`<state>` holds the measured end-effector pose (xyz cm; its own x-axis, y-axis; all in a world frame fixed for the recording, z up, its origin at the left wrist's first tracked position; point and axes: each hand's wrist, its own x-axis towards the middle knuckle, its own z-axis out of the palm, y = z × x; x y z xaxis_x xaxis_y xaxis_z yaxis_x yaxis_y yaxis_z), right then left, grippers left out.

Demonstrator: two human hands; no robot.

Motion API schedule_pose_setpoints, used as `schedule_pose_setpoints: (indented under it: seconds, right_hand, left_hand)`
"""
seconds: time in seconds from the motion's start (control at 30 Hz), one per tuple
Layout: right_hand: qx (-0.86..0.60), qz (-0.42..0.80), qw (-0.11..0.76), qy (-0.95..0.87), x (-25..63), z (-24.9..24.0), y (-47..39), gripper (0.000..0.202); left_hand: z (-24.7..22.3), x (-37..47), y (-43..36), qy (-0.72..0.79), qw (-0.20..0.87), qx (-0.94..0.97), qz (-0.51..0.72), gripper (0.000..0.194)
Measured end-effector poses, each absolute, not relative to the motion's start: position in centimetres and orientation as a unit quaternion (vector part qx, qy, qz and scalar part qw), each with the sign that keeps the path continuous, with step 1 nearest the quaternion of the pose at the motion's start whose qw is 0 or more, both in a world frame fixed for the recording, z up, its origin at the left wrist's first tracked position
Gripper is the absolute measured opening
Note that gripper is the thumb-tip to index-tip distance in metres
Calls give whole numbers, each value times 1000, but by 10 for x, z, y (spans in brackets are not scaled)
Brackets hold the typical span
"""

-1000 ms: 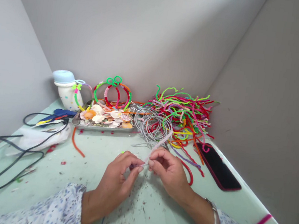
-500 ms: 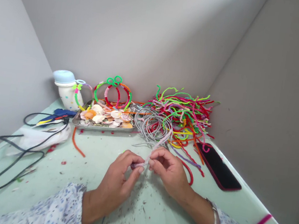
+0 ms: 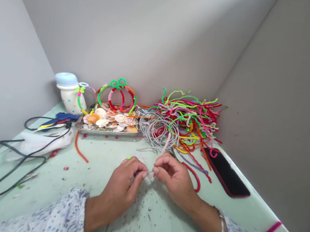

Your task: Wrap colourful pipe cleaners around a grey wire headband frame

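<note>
Between my two hands is a pale pink pipe cleaner (image 3: 166, 143). One end stands up behind the right fingers, in front of the coiled wire. My left hand (image 3: 126, 183) is closed, thumb and forefinger pinching the pipe cleaner's lower part, which the fingers mostly hide. Just to its right, my right hand (image 3: 175, 178) pinches the same pipe cleaner between thumb and fingertips. The fingertips of both hands are close together, a small pale bit showing between them. Behind the hands lies a coil of grey wire (image 3: 144, 126).
A heap of coloured pipe cleaners (image 3: 190, 111) lies at the back right, near a dark phone (image 3: 226, 174). A metal tray (image 3: 106, 133) of seashells holds pipe-cleaner rings (image 3: 123, 98). At left are a white bottle (image 3: 69, 98), a plastic bag (image 3: 30, 144) and a black cable (image 3: 45, 160).
The pipe cleaner's free end has swung left and more upright. My fingertips have shifted slightly on it, and less of it shows between the hands.
</note>
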<state>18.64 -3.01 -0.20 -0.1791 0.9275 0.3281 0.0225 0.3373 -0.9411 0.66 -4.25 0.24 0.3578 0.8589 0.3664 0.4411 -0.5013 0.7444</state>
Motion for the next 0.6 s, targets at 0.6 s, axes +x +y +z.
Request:
schedule_pose_setpoints:
  seconds: [0.6]
  right_hand:
    - [-374, 400, 534, -644, 188, -7, -29, 4]
  left_hand:
    - [5, 6, -42, 416, 272, 777, 387, 20]
